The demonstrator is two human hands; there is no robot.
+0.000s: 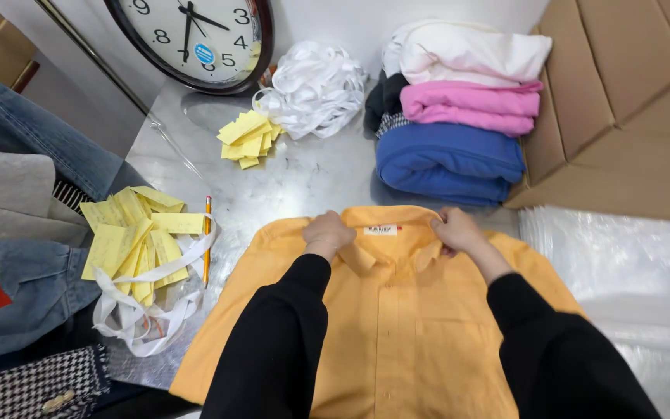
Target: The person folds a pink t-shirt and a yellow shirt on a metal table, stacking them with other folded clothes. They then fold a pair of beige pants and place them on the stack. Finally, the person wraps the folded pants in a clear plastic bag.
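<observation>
An orange button-up shirt point(397, 326) lies front up on the metal table point(304, 182), its collar pointing away from me. My left hand point(327, 233) is closed on the left side of the collar. The collar's right side is pinched by my right hand point(455, 230). A small white label shows inside the collar between the two hands. Both my arms are in black sleeves and cover part of the shirt's front.
Folded white, pink and blue garments point(459, 109) are stacked at the back, beside a cardboard box point(622, 116). Yellow paper slips point(137, 233), a pencil point(207, 240), white straps point(312, 85) and a wall clock point(195, 39) lie around. Denim and other clothes point(17, 233) pile left; clear plastic bags point(622, 264) right.
</observation>
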